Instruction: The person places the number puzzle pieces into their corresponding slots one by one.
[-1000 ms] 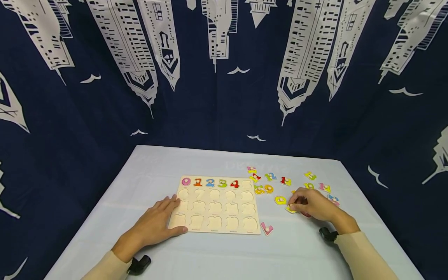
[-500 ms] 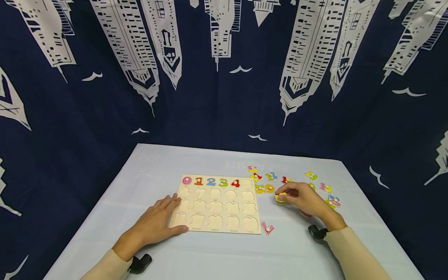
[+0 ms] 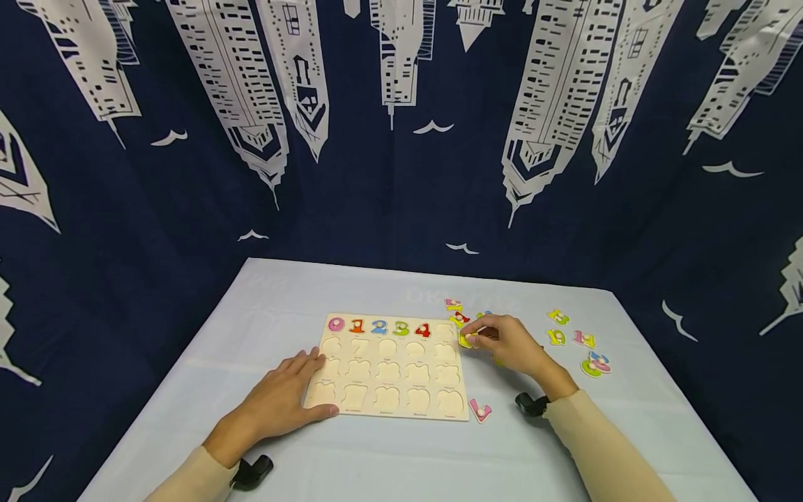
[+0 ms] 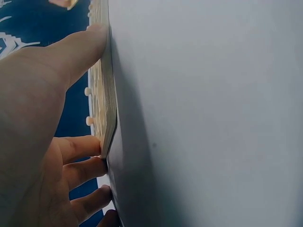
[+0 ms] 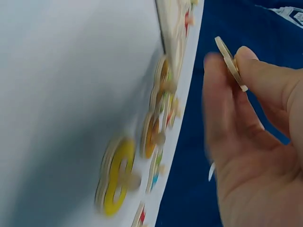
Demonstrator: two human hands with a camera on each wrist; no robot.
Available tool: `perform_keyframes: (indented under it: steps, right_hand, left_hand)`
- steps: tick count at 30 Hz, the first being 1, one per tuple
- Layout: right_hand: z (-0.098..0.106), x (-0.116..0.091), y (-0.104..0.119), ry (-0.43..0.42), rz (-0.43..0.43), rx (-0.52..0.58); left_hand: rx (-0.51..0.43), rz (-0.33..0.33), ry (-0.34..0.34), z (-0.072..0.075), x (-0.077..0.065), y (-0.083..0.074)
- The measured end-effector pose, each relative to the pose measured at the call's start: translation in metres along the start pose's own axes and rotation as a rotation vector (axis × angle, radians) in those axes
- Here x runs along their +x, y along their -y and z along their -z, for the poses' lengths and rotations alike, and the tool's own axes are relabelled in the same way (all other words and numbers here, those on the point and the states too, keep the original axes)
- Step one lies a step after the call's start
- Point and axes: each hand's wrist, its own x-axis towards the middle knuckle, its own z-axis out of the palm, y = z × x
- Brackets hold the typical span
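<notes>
My left hand (image 3: 276, 404) rests at the left edge of a wooden number puzzle board (image 3: 373, 352), fingers extended and thumb by the near corner. In the left wrist view, thumb and fingertips touch the board's side (image 4: 109, 94). Between thumb and fingers, my right hand (image 3: 511, 348) pinches a yellow puzzle piece (image 3: 465, 341) beside the board's right edge. The right wrist view shows that piece (image 5: 230, 64) edge-on, held off the table; its numeral cannot be read. Pieces 0 to 4 fill most of the board's top row; other recesses show bare wood.
Loose number pieces lie right of the board, including a pink one (image 3: 479, 410) by its near right corner and a green, pink and blue cluster (image 3: 594, 364). Under the right hand lie a yellow piece (image 5: 118, 177) and orange ones (image 5: 150, 136). A dark printed cloth (image 3: 389, 195) hangs behind.
My right hand has picked up the yellow piece and carried it left over the other loose pieces to the board's right edge. The left hand stays in place on the board.
</notes>
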Motion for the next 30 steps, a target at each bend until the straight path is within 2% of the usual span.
perform_keyframes:
  steps: [7, 15, 22, 30]
  right_hand:
    - [-0.026, 0.021, 0.007, -0.05, -0.029, 0.04]
    - [-0.048, 0.042, 0.011, -0.09, -0.09, 0.027]
    - [-0.053, 0.048, 0.012, -0.122, -0.124, -0.052]
    - [-0.048, 0.052, 0.012, -0.126, -0.146, -0.081]
  left_hand:
    - [-0.012, 0.003, 0.005, -0.001, -0.002, 0.001]
    - [-0.011, -0.005, 0.004, -0.001, -0.004, 0.001]
    - [-0.008, -0.01, 0.0, -0.002, -0.003, 0.001]
    - [-0.007, -0.012, -0.004, 0.002, -0.001, 0.0]
